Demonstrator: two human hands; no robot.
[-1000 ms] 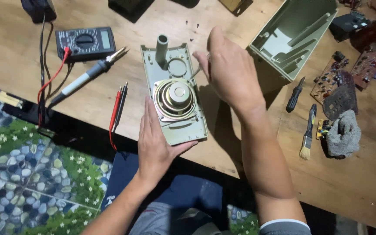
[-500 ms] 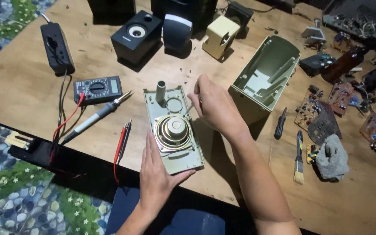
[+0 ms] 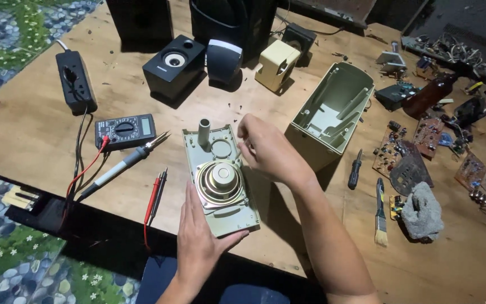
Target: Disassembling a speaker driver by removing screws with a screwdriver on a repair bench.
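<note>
We're holding the speaker front panel (image 3: 220,183), a pale green plastic piece lying face down near the front edge of the wooden table (image 3: 46,152), with the round speaker driver (image 3: 220,181) sitting in its middle and a short port tube (image 3: 204,130) sticking up at its far end. Our left hand (image 3: 198,239) is cupping the panel's near end from underneath, thumb lying along the left edge, so it's gripping the panel. Our right hand (image 3: 268,149) is hovering over the panel's far right corner with fingers curled in; whether it's actually pinching anything there, we can't tell (the fingertips are hiding it).

Just right of the panel the matching empty speaker shell (image 3: 330,115) is lying open side up. Further right of the panel there's a small screwdriver (image 3: 355,170), a paintbrush (image 3: 379,217), a grey rag (image 3: 421,211) and a scatter of circuit boards (image 3: 403,157). Left of the panel, the red and black probes (image 3: 156,194) are lying just beside it, then a soldering iron (image 3: 122,166), a multimeter (image 3: 125,130) and a black power strip (image 3: 75,81). Beyond the panel a black speaker (image 3: 174,66) and a cream speaker (image 3: 277,65) are standing well apart from it.
</note>
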